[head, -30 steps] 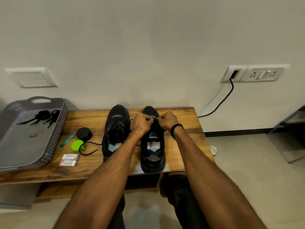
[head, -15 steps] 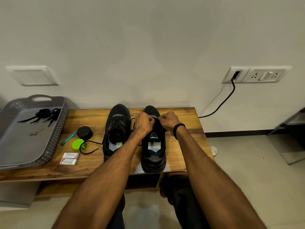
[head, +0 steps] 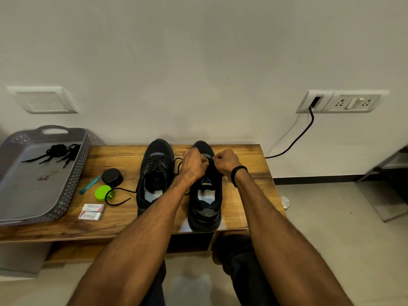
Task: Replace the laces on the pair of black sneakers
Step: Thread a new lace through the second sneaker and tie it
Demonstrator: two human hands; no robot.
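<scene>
A: Hands?
B: Left hand (head: 194, 166) and right hand (head: 225, 162) were both curled, pinching the lace (head: 210, 159) over the right sneaker (head: 206, 195) on the bench (head: 242, 155).
A: Axis?
B: Toe pointed to the wall; the unlaced eyelets probably ran back toward the person.

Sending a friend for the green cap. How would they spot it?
On the wooden bench, look left of the black sneakers. The lime-green round cap lies between a black round cap and two white boxes; it is the only bright green thing.
</scene>
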